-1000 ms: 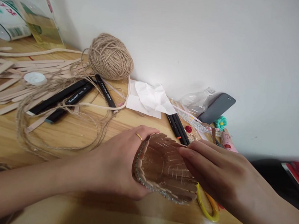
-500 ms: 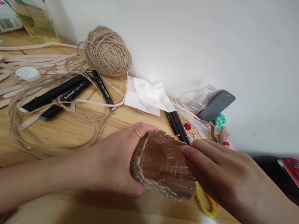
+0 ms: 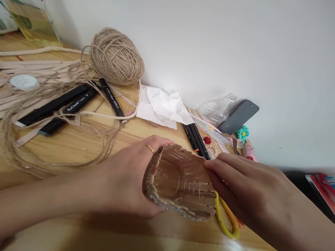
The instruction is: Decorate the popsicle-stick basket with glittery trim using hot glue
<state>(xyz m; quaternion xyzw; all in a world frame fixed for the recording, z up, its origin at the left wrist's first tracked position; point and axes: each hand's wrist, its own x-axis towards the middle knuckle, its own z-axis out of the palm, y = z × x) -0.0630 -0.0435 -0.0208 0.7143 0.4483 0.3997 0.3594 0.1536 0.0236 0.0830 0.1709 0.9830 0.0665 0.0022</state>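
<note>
A cup walled with craft sticks point(image 3: 169, 173) is tilted so that its brown inside faces me. Sparkly silver trim runs along its left and lower rim. My left hand point(image 3: 133, 175), with a ring on one finger, wraps around the cup's left side. At the right edge of the rim, the fingers of my right hand point(image 3: 239, 189) are pinched together against the cup. Whether a small piece lies between those fingertips is hidden. Partly behind my right hand, yellow scissor handles point(image 3: 225, 221) rest on the wooden table point(image 3: 105, 235).
Behind my hands lie a jute twine ball point(image 3: 116, 56), loose twine, black markers point(image 3: 79, 103) and white paper point(image 3: 163, 105). Craft sticks point(image 3: 28, 66) and a white cap point(image 3: 24, 82) are at left. A clear plastic bottle piece point(image 3: 215, 108) and a grey phone-like slab point(image 3: 239, 116) touch the white wall.
The whole view has shifted slightly, so things appear a little farther left. Both hands keep their hold on the cup, with hardly any change in grip.
</note>
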